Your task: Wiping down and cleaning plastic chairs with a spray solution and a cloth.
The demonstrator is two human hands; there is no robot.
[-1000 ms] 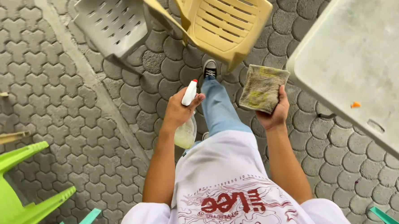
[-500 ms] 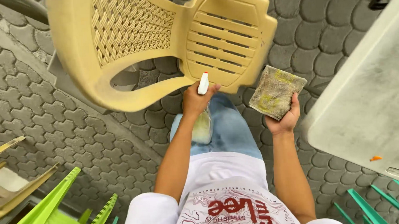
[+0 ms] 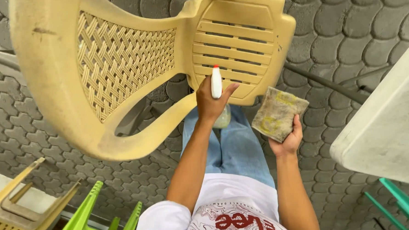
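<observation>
My left hand [image 3: 209, 103] grips a spray bottle [image 3: 217, 84] with a white nozzle head and a pale clear body, its tip pointing at the seat of a beige plastic chair [image 3: 133, 63]. The chair fills the upper left of the head view, with a woven-pattern back and a slatted seat. My right hand [image 3: 288, 139] holds a dirty folded cloth [image 3: 278, 112], grey with yellow stains, just right of the chair's seat edge. My blue jeans and white shirt show below.
A white table [image 3: 389, 125] juts in from the right. Green plastic chairs [image 3: 94, 221] stand at the bottom left, beside a tan overturned chair [image 3: 20, 210]. A teal chair part [image 3: 401, 205] shows at the bottom right. The ground is grey interlocking paving.
The beige chair has come much closer and now fills the view. My left hand has raised the spray bottle toward its seat. The cloth stays in my right hand.
</observation>
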